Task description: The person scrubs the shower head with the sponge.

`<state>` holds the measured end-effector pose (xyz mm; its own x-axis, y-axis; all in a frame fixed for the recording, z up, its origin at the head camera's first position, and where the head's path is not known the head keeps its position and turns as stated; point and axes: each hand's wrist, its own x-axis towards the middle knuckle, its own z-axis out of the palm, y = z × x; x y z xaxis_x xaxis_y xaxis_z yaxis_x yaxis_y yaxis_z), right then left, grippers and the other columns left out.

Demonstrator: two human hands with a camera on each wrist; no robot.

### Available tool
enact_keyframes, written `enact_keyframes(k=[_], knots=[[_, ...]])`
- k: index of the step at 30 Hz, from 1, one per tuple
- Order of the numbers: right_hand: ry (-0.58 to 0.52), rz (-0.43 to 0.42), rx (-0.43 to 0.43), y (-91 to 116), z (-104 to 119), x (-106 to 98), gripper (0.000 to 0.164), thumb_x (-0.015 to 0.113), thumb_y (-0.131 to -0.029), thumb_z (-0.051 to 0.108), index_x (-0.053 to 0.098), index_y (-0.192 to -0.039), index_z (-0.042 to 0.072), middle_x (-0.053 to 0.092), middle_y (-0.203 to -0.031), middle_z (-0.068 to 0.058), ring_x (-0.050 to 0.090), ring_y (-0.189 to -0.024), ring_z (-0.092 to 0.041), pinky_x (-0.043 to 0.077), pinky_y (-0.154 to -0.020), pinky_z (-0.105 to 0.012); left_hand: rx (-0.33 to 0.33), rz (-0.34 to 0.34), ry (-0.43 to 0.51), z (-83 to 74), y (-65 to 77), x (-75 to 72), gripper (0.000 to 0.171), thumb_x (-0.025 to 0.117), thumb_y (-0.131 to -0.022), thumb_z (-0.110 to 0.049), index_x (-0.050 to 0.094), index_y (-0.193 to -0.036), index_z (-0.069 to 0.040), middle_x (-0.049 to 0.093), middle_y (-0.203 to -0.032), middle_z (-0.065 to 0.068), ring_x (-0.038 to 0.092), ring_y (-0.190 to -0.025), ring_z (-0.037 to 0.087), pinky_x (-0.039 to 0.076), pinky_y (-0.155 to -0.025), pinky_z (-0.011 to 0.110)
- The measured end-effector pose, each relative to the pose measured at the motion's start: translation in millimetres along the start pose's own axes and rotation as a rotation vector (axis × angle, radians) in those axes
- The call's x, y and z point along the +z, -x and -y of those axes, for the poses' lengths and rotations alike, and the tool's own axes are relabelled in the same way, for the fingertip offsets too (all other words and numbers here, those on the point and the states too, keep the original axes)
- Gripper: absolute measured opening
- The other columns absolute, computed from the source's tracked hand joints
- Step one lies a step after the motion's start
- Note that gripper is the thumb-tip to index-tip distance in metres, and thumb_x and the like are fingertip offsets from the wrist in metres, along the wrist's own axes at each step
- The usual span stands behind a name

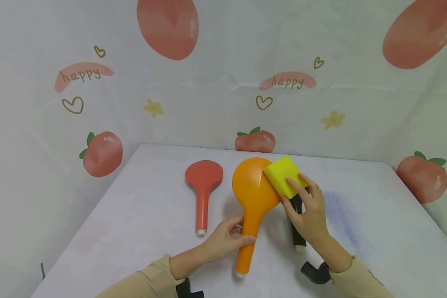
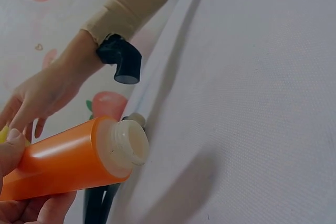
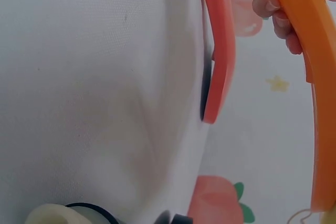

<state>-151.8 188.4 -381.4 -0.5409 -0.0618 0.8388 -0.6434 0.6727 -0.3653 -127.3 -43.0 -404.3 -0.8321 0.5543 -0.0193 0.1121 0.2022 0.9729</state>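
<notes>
My left hand (image 1: 223, 240) grips the handle of an orange shower head (image 1: 253, 186), its round head up and its handle angled down toward me. The white threaded end of the handle (image 2: 128, 142) shows in the left wrist view. My right hand (image 1: 310, 211) holds a yellow sponge (image 1: 284, 176) between thumb and fingers, against the upper right edge of the orange head. A black shower head (image 1: 297, 231) lies behind the right hand, with its head mostly hidden by the sponge and hand. To the left, a red shower head (image 1: 204, 182) lies on the table.
The white table (image 1: 134, 248) carries faint purple smudges at the right. A pale curtain (image 1: 208, 82) printed with fruit, hearts and flowers hangs behind it and at the sides. Black camera mounts (image 1: 316, 272) stick out from both wrists.
</notes>
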Motion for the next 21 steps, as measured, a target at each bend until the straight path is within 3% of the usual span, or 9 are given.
enact_keyframes(k=[7,15,18,21], knots=[[-0.029,0.017,-0.012,2.3,-3.4,2.7,0.052,0.050,-0.092,0.049,0.063,-0.117,0.005,0.048,-0.129,-0.027,0.046,-0.108,-0.041,0.033,-0.083,-0.034,0.026,0.004,-0.019,2.5,-0.5,1.1,0.038,0.066,-0.087,-0.023,0.056,-0.116,-0.002,0.058,-0.108,0.011,0.051,-0.094,0.011,0.045,-0.091,0.016],[-0.061,0.028,-0.133,-0.1,4.1,5.4,0.046,0.052,-0.093,0.043,0.065,-0.111,0.003,0.049,-0.127,-0.027,0.045,-0.113,-0.039,0.031,-0.101,-0.027,0.054,0.005,-0.037,2.8,-0.7,2.3,0.038,0.066,-0.087,-0.023,0.056,-0.117,-0.001,0.059,-0.110,0.012,0.052,-0.093,0.010,0.045,-0.092,0.018],[-0.055,0.025,-0.110,-2.5,4.8,3.0,0.047,0.051,-0.093,0.043,0.064,-0.112,0.001,0.049,-0.126,-0.029,0.045,-0.109,-0.040,0.031,-0.098,-0.023,0.058,0.002,-0.037,2.7,-0.6,2.3,0.037,0.066,-0.087,-0.021,0.056,-0.117,-0.001,0.059,-0.109,0.012,0.053,-0.092,0.011,0.046,-0.091,0.018],[-0.052,0.029,-0.025,-3.8,1.5,0.5,0.043,0.055,-0.092,0.037,0.062,-0.115,0.001,0.047,-0.127,-0.029,0.045,-0.108,-0.041,0.032,-0.091,-0.022,0.064,0.002,-0.038,2.3,-0.5,2.1,0.037,0.066,-0.087,-0.020,0.056,-0.117,0.000,0.059,-0.108,0.013,0.052,-0.092,0.011,0.046,-0.091,0.018]])
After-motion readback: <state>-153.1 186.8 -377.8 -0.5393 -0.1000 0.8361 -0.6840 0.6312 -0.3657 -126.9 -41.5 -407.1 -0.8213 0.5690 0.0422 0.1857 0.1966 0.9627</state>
